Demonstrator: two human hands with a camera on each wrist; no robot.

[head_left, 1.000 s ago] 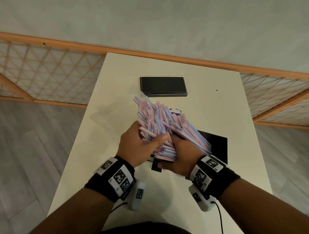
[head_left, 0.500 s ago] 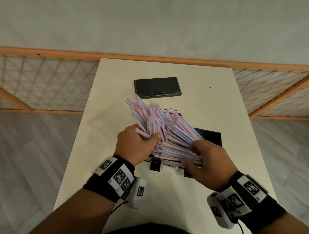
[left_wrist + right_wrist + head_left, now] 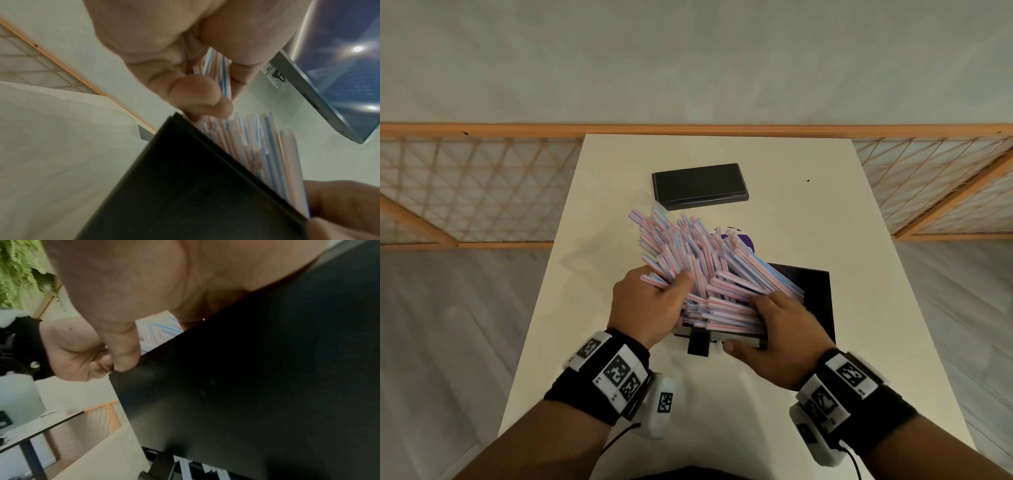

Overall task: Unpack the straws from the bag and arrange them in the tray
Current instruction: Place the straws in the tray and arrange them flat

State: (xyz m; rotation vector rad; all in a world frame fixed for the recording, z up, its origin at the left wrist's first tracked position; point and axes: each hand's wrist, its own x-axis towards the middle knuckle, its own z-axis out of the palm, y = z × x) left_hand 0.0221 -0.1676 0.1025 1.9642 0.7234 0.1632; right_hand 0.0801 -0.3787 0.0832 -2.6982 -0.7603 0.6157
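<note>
A thick heap of pink, blue and white striped straws (image 3: pixel 705 270) lies fanned over a black tray (image 3: pixel 820 298) near the table's middle. My left hand (image 3: pixel 654 301) grips a bunch of straws at the heap's left side; its curled fingers (image 3: pixel 197 94) close round them. My right hand (image 3: pixel 780 329) lays its fingers on the straws' near ends, and its thumb (image 3: pixel 125 356) presses the tray's front wall (image 3: pixel 246 386), pinching that edge. A purple patch (image 3: pixel 746 240), perhaps the bag, shows behind the heap. The tray's inside is hidden.
A flat black box (image 3: pixel 698 185) lies on the cream table (image 3: pixel 825 222) behind the straws. A small black piece (image 3: pixel 697 344) sits at the tray's front. Wooden lattice railings (image 3: pixel 476 192) flank the table. Bare tabletop lies left and right of the tray.
My right hand left the bundle's underside, swung out to the right, then came back onto the straws' near ends and the tray's front wall. My left hand kept its grip.
</note>
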